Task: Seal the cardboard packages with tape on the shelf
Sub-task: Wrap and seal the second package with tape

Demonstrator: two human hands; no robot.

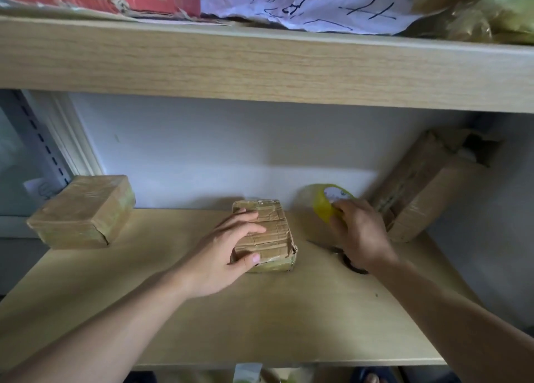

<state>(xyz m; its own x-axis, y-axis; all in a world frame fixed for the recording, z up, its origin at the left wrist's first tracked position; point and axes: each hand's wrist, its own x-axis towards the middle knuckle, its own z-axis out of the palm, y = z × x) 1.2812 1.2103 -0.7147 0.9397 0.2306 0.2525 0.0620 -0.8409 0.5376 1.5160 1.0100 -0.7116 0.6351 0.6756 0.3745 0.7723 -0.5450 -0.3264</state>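
I've got my left hand (231, 249) gripping the small taped cardboard package (264, 235) mid-shelf (260, 325), thumb on its near edge. My right hand (359, 233) curls around the yellow tape roll (326, 203) just right of it. Scissors (341, 254) lie under that wrist.

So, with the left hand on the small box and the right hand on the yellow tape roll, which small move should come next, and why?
Probably bring the yellow tape roll over to the small brown cardboard box. The right hand already grips the roll, the left hand steadies the box on the pale wooden shelf, and the box's near right corner looks torn.
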